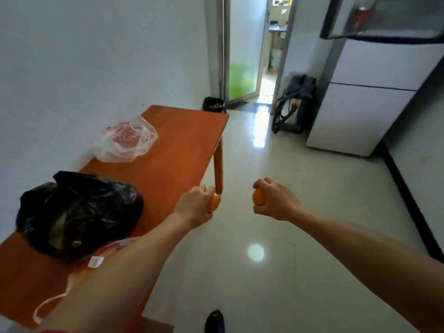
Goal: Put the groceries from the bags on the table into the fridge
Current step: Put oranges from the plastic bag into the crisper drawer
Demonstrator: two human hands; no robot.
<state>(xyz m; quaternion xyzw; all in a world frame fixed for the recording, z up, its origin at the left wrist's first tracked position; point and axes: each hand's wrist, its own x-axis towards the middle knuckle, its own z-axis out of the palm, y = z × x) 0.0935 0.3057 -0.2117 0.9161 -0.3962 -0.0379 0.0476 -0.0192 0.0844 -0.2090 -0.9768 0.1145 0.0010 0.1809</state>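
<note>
My left hand (193, 204) grips an orange (213, 203) just past the table's right edge. My right hand (276, 199) grips a second orange (258, 197) over the floor, level with the left one. On the orange-brown wooden table (173, 150) lie a black plastic bag (77, 212) with dark contents, a clear plastic bag (126, 139) farther back, and a third thin bag (96, 260) with a white label, partly hidden under my left forearm. The white fridge (370, 97) stands at the far right with its top door (384, 18) swung open.
A pale tiled floor (288, 188) stretches between table and fridge. A dark backpack (294, 104) leans beside the fridge near an open doorway (252, 56). A small black bin (213, 104) sits behind the table's far end. My dark shoe (215, 320) shows at the bottom.
</note>
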